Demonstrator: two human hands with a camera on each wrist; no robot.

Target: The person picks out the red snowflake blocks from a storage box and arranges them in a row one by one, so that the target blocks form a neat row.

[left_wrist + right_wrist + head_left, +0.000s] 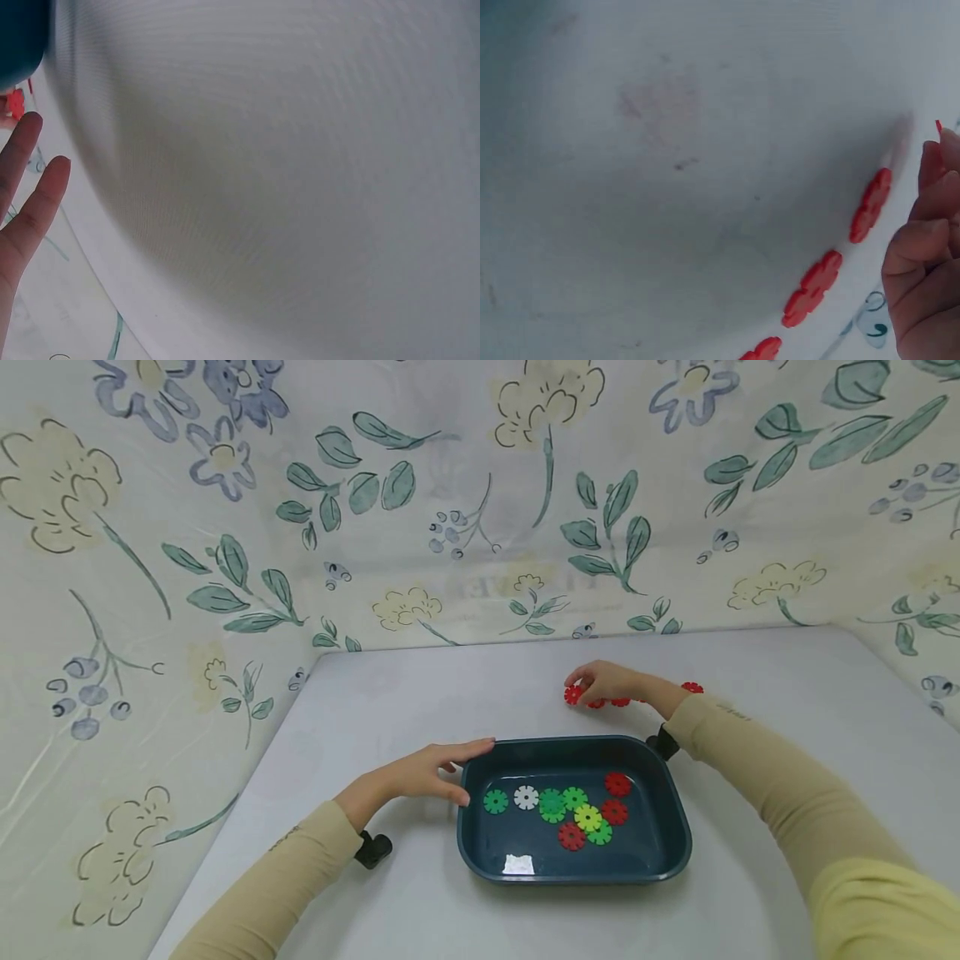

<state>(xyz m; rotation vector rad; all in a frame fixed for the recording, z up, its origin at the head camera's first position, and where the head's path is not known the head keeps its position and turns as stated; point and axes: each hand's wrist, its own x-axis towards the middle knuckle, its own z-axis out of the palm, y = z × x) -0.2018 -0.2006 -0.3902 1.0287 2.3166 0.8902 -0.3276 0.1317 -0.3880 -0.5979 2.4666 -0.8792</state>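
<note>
My right hand (613,680) pinches a red notched plastic disc (572,695) at the left end of a row on the table. In the right wrist view, only a sliver of that disc shows at the fingertips, and flat red discs (871,205) lie beside the hand. My left hand (423,775) is spread at the left rim of a dark blue tray (573,871), thumb and fingers extended. Inside the tray lie several similar discs: red (572,837), green (496,802), white (526,797) and yellow-green (588,817), some overlapping.
The white table (405,693) ends at the back and left against a flower-patterned cloth (465,468). One red disc (692,687) lies at the right end of the row, past the right wrist. A black wrist camera (372,850) sits under the left wrist.
</note>
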